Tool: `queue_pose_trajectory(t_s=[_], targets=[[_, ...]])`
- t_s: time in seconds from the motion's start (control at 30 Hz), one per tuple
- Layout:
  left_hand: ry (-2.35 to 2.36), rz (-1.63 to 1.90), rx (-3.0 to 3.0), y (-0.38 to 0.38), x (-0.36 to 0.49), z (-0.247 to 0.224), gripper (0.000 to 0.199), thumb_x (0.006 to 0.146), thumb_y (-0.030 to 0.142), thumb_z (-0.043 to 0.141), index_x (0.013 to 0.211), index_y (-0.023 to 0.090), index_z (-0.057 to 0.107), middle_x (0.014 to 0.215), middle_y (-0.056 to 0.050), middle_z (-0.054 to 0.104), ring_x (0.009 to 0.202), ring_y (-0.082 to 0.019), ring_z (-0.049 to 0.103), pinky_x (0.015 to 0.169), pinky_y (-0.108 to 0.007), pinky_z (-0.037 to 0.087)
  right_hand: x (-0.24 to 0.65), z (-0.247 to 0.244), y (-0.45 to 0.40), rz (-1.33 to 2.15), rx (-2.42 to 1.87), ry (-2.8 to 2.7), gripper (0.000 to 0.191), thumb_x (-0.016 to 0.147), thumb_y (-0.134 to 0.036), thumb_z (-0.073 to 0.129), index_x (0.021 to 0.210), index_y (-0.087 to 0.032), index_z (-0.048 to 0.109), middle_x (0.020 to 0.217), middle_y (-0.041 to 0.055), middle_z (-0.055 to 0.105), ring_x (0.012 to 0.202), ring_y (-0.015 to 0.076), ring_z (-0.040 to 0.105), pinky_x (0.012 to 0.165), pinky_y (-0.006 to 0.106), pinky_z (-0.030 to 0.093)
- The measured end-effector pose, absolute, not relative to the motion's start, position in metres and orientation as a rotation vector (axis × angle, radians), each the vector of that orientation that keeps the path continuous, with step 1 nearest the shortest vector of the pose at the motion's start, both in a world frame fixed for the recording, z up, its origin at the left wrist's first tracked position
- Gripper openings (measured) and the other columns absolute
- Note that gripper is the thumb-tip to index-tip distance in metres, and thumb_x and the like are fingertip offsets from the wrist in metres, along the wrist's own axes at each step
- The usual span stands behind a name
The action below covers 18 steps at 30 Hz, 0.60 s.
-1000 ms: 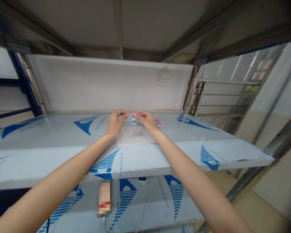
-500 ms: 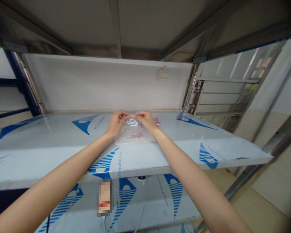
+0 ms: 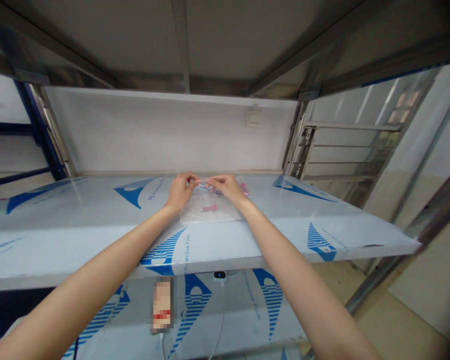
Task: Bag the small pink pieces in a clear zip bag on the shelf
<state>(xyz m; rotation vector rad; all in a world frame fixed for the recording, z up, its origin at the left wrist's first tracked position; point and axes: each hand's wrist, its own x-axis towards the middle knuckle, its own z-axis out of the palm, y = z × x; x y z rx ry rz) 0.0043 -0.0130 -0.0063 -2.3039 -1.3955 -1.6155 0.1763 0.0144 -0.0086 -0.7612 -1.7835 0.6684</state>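
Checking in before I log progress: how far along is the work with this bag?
Done: the clear plastic bag lies flat on the film-covered shelf, with a pink piece on or in it; I can't tell which. In hand: the left hand and right hand pinch a small pink-and-clear item. Left: another pink piece lies loose beyond the right hand.

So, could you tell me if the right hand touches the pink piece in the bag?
Apart: the head view shows bag between the right hand and the pink piece.
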Motion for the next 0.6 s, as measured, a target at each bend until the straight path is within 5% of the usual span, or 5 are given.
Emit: queue_pose_trajectory(t_s=[0.2, 0.4, 0.53, 0.6], targets=[[-1.374, -1.688, -2.294, -0.012, 0.007, -0.007, 0.009, 0.076, 0.022, 0.06, 0.069, 0.016, 0.062, 0.071, -0.002, 0.064, 0.071, -0.015, 0.054, 0.07, -0.028, 0.04, 0.179, -0.011, 0.019, 0.667, -0.754, -1.779, 0.031, 0.079, -0.04, 0.061, 0.07, -0.012, 0.072, 0.054, 0.0011, 0.064, 0.044, 0.0096, 0.052, 0.05, 0.021, 0.039], [-1.339, -1.706, -2.277, -0.013, -0.001, -0.012, 0.01, 0.08, 0.025, 0.056, 0.077, 0.017, 0.061, 0.076, -0.002, 0.064, 0.072, -0.016, 0.055, 0.072, -0.029, 0.043, 0.174, -0.016, 0.015, 0.808, -0.74, -1.86, 0.026, 0.077, -0.032, 0.065, 0.095, -0.015, 0.073, 0.08, 0.0039, 0.073, 0.065, 0.012, 0.062, 0.062, 0.022, 0.046], [-1.215, -1.681, -2.326, -0.015, -0.004, -0.015, 0.022, 0.087, 0.035, 0.05, 0.099, 0.018, 0.058, 0.099, -0.006, 0.065, 0.088, -0.018, 0.056, 0.079, -0.032, 0.044, 0.18, -0.019, 0.024, 0.562, -0.897, -1.745, 0.021, 0.077, -0.029, 0.063, 0.085, -0.014, 0.075, 0.084, 0.0083, 0.074, 0.076, 0.0172, 0.065, 0.071, 0.027, 0.048], [-1.159, -1.721, -2.325, -0.015, -0.004, -0.016, 0.029, 0.09, 0.037, 0.047, 0.112, 0.018, 0.052, 0.113, -0.008, 0.061, 0.099, -0.019, 0.054, 0.084, -0.033, 0.044, 0.192, -0.016, 0.03, 0.378, -0.945, -1.5, 0.028, 0.082, -0.032, 0.057, 0.095, -0.014, 0.074, 0.093, 0.0102, 0.073, 0.082, 0.0193, 0.066, 0.075, 0.03, 0.049]])
